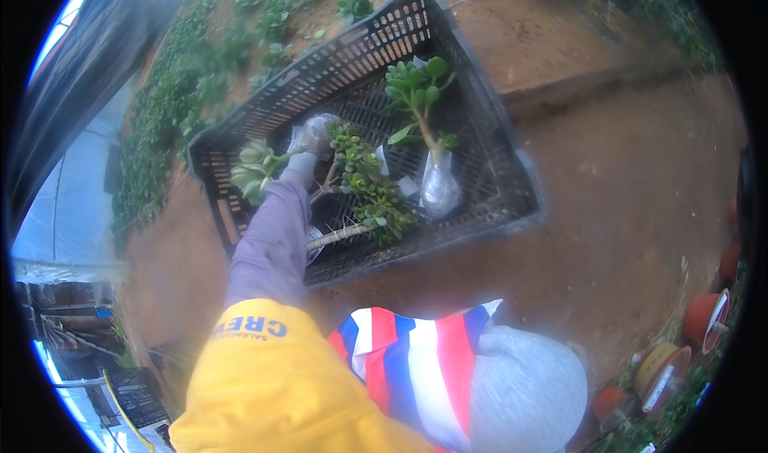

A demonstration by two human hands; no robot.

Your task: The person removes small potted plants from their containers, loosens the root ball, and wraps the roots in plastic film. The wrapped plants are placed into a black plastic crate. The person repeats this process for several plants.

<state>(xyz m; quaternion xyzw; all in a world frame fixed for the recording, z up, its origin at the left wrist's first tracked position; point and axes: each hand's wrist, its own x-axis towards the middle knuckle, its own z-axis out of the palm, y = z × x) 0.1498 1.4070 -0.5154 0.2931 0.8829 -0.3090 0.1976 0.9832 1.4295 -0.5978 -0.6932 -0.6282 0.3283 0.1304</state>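
My left hand point(302, 167), in a grey glove, reaches down into a black plastic crate point(364, 57). It is closed around the base of a succulent plant point(256, 169) with pale green leaves, beside a clear plastic-wrapped root ball point(316, 133). My fingers are partly hidden. Right of the hand lies a bushy jade plant point(376, 205) with small leaves. A taller jade plant point(416, 93) leans at the crate's right side, its root ball point(441, 191) wrapped in clear plastic. My right hand is out of sight.
The crate rests on brown soil point(624, 189). Green plants point(172, 117) grow in a bed along the left and far side. Several terracotta pots point(704, 321) lie at the lower right. My grey-covered knee point(528, 389) is near the crate, by a striped cloth point(424, 365).
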